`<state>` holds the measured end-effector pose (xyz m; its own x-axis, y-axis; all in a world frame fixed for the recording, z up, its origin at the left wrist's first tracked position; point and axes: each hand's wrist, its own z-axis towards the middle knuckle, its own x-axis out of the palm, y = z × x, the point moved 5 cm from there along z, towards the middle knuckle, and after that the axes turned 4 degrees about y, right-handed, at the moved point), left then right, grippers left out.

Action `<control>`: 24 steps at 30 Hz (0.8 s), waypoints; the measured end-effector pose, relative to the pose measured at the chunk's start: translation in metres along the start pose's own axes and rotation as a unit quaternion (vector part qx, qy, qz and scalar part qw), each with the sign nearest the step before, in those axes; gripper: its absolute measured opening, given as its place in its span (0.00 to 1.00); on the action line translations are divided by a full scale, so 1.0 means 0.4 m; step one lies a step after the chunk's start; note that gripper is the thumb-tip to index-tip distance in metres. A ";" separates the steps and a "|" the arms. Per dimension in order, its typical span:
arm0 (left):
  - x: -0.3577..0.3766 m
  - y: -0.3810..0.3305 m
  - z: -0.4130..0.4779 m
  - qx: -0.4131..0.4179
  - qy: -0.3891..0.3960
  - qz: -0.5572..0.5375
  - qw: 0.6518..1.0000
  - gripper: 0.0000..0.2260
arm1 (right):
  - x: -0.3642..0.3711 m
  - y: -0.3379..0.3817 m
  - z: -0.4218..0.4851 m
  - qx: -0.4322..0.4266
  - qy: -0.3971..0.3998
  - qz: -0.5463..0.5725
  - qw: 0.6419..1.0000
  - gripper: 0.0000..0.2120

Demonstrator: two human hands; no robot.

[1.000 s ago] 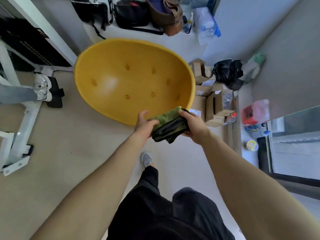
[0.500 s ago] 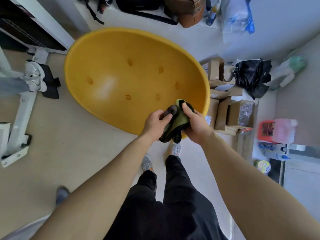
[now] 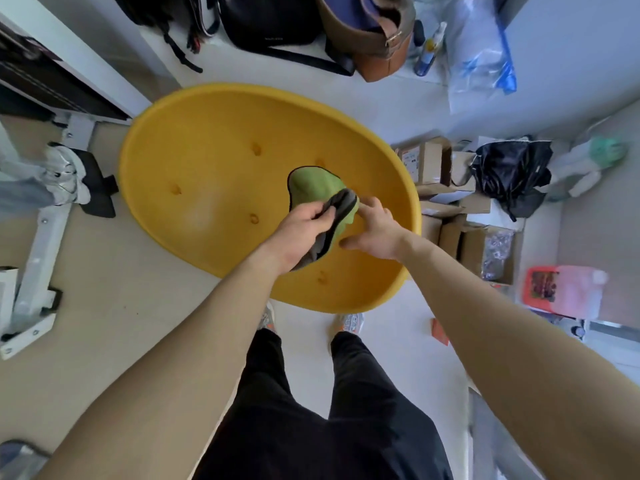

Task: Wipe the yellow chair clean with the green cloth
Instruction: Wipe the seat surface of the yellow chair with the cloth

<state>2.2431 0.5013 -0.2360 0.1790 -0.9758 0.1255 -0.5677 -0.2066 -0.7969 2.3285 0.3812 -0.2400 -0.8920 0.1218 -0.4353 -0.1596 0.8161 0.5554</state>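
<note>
The yellow chair (image 3: 214, 174) is a wide, bowl-shaped shell with small dimples, standing on the floor right in front of me. The green cloth (image 3: 313, 185), green on one face and dark grey on the other, hangs over the middle of the seat. My left hand (image 3: 298, 233) grips its grey lower edge between thumb and fingers. My right hand (image 3: 374, 230) is beside the cloth, fingers spread, fingertips at its right edge; whether they pinch it I cannot tell.
Cardboard boxes (image 3: 460, 220) crowd the chair's right side, with a black bag (image 3: 509, 171) behind them. Bags (image 3: 277, 22) line the far wall. A white metal frame (image 3: 38, 244) and another person's shoe (image 3: 67, 174) sit at the left. My feet stand below the chair's near rim.
I have stepped closer, so the chair sits lower and nearer. Both hands carried the bunched cloth from the near rim to over the seat, where it has opened out. My right hand has loosened.
</note>
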 end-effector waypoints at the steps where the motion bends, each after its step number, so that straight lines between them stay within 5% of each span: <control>1: -0.011 -0.013 0.011 -0.006 0.014 -0.034 0.999 0.09 | -0.012 0.035 0.019 -0.023 -0.003 -0.020 1.000 0.36; 6: -0.137 -0.065 0.079 -0.036 0.035 -0.196 0.979 0.15 | -0.059 0.102 0.104 -0.044 -0.040 -0.022 0.998 0.11; 9: -0.219 -0.046 0.123 -0.067 -0.040 -0.225 0.971 0.21 | -0.083 0.100 0.134 -0.040 -0.062 -0.039 0.996 0.14; 12: -0.226 -0.037 0.150 -0.106 -0.023 -0.119 0.987 0.32 | -0.089 0.088 0.167 -0.028 -0.082 -0.022 0.996 0.15; 15: -0.236 -0.048 0.193 -0.058 -0.054 0.068 0.995 0.17 | -0.110 0.076 0.191 -0.005 -0.083 0.015 0.996 0.26; 18: -0.276 -0.045 0.240 -0.032 -0.136 0.118 0.983 0.15 | -0.155 0.066 0.209 0.033 -0.044 -0.034 0.998 0.31; 24: -0.303 -0.009 0.245 0.030 -0.196 0.181 0.963 0.11 | -0.213 0.084 0.252 -0.003 -0.112 -0.224 0.968 0.20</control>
<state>2.3023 0.6275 -0.3061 0.2742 -0.8789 -0.3904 -0.6044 0.1584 -0.7808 2.4418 0.4552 -0.2554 -0.6183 -0.1234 -0.7762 -0.5119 0.8127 0.2785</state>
